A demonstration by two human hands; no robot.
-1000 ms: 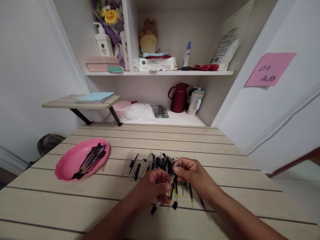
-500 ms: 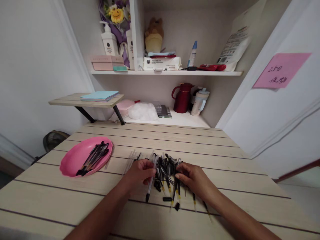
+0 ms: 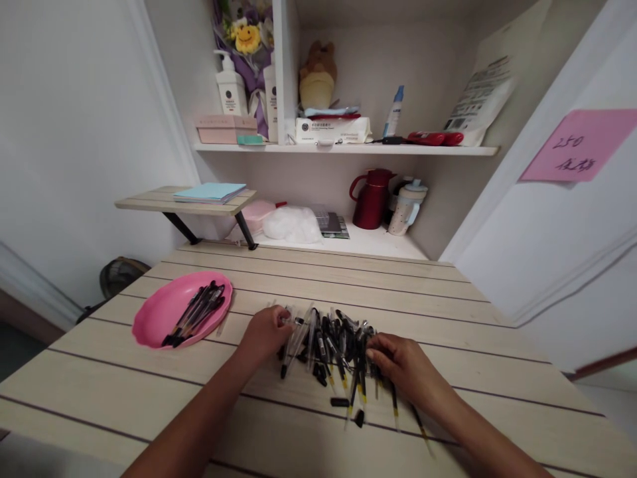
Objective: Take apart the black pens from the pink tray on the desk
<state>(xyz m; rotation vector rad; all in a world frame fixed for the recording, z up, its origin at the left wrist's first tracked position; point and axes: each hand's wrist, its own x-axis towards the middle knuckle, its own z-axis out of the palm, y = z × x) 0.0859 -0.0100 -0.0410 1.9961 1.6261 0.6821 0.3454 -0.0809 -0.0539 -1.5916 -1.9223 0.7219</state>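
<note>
A loose heap of pen parts (image 3: 338, 345) lies on the table between my hands: clear barrels, black caps and dark refills with yellow bands. My left hand (image 3: 266, 330) is at the heap's left edge, its fingertips pinched together; what they hold is too small to tell. Just right of it, a clear pen barrel (image 3: 297, 346) with a black end lies slanted. My right hand (image 3: 401, 362) rests at the heap's right side, thumb and fingers curled in on pen parts that they partly hide. Nearer me are a black cap (image 3: 340, 402) and a small black piece (image 3: 359, 418).
A pink tray (image 3: 149, 322) with several dark pens stands on the left of the slatted table (image 3: 279, 431). Behind it is a small raised stand (image 3: 149, 199) bearing blue paper (image 3: 212, 192). A red jug (image 3: 372, 199) and a cup (image 3: 408, 209) stand at the back.
My left hand has moved away from the clear barrel it held upright, which now lies on the heap's left side. The right hand stays by the heap. The view has shifted slightly.
</note>
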